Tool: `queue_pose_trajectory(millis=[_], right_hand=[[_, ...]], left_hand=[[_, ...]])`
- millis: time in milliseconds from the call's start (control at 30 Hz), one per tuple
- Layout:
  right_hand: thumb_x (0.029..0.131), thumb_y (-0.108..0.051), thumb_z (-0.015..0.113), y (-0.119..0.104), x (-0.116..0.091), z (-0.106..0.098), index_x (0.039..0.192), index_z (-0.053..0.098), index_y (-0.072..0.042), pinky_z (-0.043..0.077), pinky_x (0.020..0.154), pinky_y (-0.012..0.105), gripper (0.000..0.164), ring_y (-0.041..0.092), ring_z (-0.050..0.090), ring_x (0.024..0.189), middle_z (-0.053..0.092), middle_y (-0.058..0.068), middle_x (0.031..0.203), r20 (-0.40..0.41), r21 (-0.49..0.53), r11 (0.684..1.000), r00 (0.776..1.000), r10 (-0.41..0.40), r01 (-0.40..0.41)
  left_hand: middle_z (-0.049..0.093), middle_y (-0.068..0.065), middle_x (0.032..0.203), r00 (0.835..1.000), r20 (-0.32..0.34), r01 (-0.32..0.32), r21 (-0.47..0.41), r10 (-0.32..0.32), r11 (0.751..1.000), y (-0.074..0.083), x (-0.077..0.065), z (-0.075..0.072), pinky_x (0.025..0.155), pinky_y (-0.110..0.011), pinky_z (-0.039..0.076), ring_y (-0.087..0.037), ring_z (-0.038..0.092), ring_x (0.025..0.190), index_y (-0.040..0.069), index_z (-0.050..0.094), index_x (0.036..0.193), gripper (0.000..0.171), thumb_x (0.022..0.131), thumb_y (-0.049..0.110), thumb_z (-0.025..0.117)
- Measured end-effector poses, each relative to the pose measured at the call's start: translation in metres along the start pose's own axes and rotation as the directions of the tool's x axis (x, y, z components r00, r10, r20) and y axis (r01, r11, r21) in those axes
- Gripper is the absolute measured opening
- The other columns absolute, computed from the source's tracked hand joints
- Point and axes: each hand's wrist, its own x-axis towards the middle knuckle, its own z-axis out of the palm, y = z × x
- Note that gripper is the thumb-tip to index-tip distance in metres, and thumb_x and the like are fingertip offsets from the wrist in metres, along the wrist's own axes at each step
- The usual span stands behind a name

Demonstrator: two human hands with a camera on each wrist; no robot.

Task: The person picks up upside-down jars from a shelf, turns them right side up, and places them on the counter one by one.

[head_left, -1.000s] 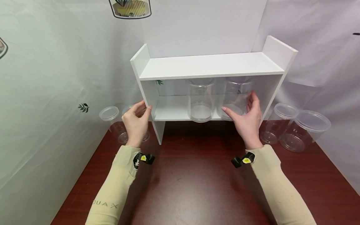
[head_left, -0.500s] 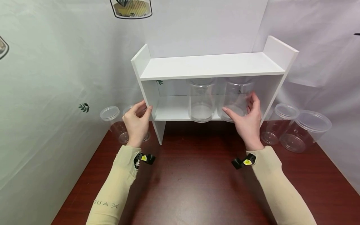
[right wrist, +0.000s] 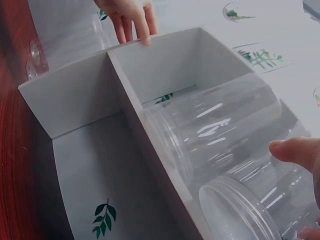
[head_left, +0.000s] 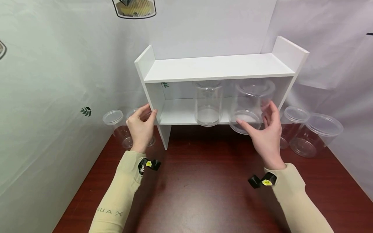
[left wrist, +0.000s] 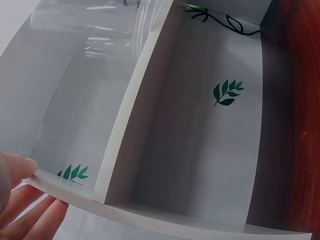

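Observation:
My left hand (head_left: pixel 141 129) pinches the front edge of the left side panel of a white two-tier shelf (head_left: pixel 218 68). In the left wrist view its thumb and fingers (left wrist: pixel 47 215) lie on either side of that panel. My right hand (head_left: pixel 266 136) grips a clear plastic jar (head_left: pixel 247 100) between thumb and fingers. This jar is upright, its base jutting past the front edge of the lower board. To its left, another clear jar (head_left: pixel 208 106) stands on the same board. The right wrist view shows the held jar (right wrist: pixel 240 210) at lower right beside the standing jar (right wrist: pixel 215 125).
On the dark red table (head_left: pixel 204 187), two clear lidded jars stand left of the shelf, the outer jar (head_left: pixel 113 118) in plain sight and the other mostly behind my left hand. Right of the shelf stand a narrow jar (head_left: pixel 296 115) and a wider jar (head_left: pixel 323 126).
My right hand has moved toward me and to the right, drawing the jar forward out of the lower compartment. My left hand and the shelf have stayed in place.

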Motion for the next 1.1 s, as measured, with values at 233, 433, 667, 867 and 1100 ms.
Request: queue_pose_trajectory(millis=[233,433,667,867,1100], right_hand=[[0.070,-0.002,0.094,0.002,-0.006,-0.011,0.151,0.044,-0.019,0.035,0.115,0.032,0.097,0.017,0.048,0.135,0.050,0.000,0.146,0.012,0.004,1.000,1.000,-0.024,0.023],[0.069,0.004,0.092,-0.001,-0.012,-0.016,0.151,0.043,-0.017,0.036,0.114,0.031,0.098,0.018,0.047,0.137,0.049,0.000,0.148,0.029,0.040,0.999,0.999,-0.038,0.037],[0.069,0.008,0.090,0.000,-0.019,-0.020,0.150,0.043,-0.016,0.037,0.114,0.032,0.096,0.020,0.047,0.136,0.048,0.002,0.146,0.041,0.063,0.998,0.999,-0.031,0.028],[0.067,0.012,0.089,-0.001,-0.024,-0.023,0.147,0.044,-0.013,0.039,0.112,0.034,0.095,0.023,0.050,0.133,0.049,0.005,0.143,0.055,0.065,0.996,0.996,-0.066,0.063],[0.066,0.015,0.088,-0.006,-0.031,-0.022,0.142,0.044,-0.008,0.041,0.110,0.032,0.090,0.024,0.051,0.131,0.050,0.005,0.140,0.083,0.090,0.994,0.994,-0.064,0.056]], left_hand=[[0.076,-0.007,0.105,1.000,-0.002,0.014,-0.005,-0.014,1.000,0.000,0.000,0.000,0.075,-0.019,0.057,-0.014,0.074,0.091,0.004,0.076,0.118,0.031,0.089,0.014,0.081],[0.076,-0.005,0.109,0.999,0.003,0.032,-0.045,-0.032,0.998,-0.001,-0.003,0.000,0.078,-0.023,0.058,-0.016,0.074,0.092,0.007,0.075,0.121,0.032,0.090,0.016,0.081],[0.071,-0.004,0.121,0.998,-0.031,0.047,-0.117,-0.051,0.992,0.004,-0.012,-0.003,0.085,-0.036,0.059,-0.024,0.072,0.100,0.009,0.070,0.128,0.042,0.088,0.014,0.082],[0.064,-0.010,0.130,0.992,-0.118,0.025,-0.208,-0.050,0.978,0.036,-0.027,-0.013,0.103,-0.045,0.049,-0.029,0.062,0.117,-0.005,0.061,0.131,0.046,0.089,0.001,0.078],[0.057,-0.022,0.137,0.989,-0.125,-0.116,-0.289,0.082,0.950,0.061,-0.054,-0.018,0.112,-0.046,0.039,-0.032,0.054,0.128,-0.014,0.056,0.129,0.047,0.086,-0.011,0.073]])
